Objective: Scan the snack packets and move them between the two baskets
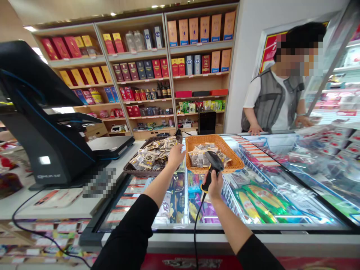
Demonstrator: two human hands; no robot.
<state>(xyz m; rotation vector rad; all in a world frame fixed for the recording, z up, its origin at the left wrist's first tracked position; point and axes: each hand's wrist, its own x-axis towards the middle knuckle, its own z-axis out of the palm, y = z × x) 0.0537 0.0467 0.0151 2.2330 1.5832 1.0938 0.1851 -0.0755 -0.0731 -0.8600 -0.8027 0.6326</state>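
Note:
My right hand [216,183] is wrapped round the handle of a black barcode scanner [214,161]. The scanner's head is above the front of a tan wicker basket [236,163], which holds small clear-and-white packets [199,155]. A cable runs down from the handle past the counter's front. My left hand [176,154] reaches over the right side of a dark brown wicker basket [133,171], close to the tan basket's left rim. Its fingers are stretched out and apart, and no item shows in them. Similar small packets [150,158] fill the dark basket.
Both baskets stand on a glass-topped freezer [180,227] with packaged food inside. A black point-of-sale machine [56,150] with a scale plate [111,144] is at left. Another person [277,97] stands behind the freezer at right. Shelves [165,78] of boxes line the back.

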